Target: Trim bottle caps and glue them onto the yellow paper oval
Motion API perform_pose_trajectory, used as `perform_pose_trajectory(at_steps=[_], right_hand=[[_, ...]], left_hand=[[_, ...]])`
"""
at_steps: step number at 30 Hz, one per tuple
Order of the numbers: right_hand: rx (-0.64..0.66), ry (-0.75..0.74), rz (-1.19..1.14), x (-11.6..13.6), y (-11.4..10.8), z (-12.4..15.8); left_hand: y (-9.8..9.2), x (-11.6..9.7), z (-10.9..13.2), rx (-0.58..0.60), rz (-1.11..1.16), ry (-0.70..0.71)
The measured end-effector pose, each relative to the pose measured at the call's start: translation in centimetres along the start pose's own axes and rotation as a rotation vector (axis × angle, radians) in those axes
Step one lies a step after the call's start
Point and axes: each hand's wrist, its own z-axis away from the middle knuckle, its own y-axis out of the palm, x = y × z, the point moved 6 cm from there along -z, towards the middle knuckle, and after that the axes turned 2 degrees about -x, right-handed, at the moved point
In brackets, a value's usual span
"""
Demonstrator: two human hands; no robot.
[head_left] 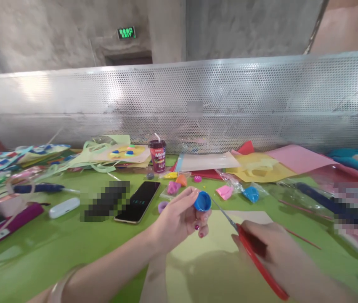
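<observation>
My left hand (180, 214) is closed around a small round blue cap (202, 201), its hollow side facing me. Closed on the red handle of a pair of scissors (253, 261) is my right hand (270, 242). The thin metal blades point up and left, with their tip close to the right side of the cap. Under both hands lies pale yellow paper (204, 269) over a whitish sheet. Beyond the hands are pieces of coloured clay in clear wrappers: pink (224, 192), blue (250, 194), purple (173, 187) and orange (181, 180).
A dark drink cup (157, 158) with a straw stands at the back. Left of my hands lie a phone (137, 203), a white case (64, 208) and a purple power strip (14, 225). Coloured paper (261, 166) lies along the perforated metal panel (245, 101).
</observation>
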Motion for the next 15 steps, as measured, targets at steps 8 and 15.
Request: perform_pose_trajectory(at_steps=[8, 15], right_hand=[[-0.119, -0.162, 0.227, 0.5, -1.0, -0.4], [-0.391, -0.427, 0.494, 1.7, -1.5, -0.2]], left_hand=[[-0.4, 0.0, 0.1, -0.031, -0.010, 0.057], [-0.4, 0.1, 0.0, -0.049, -0.041, 0.037]])
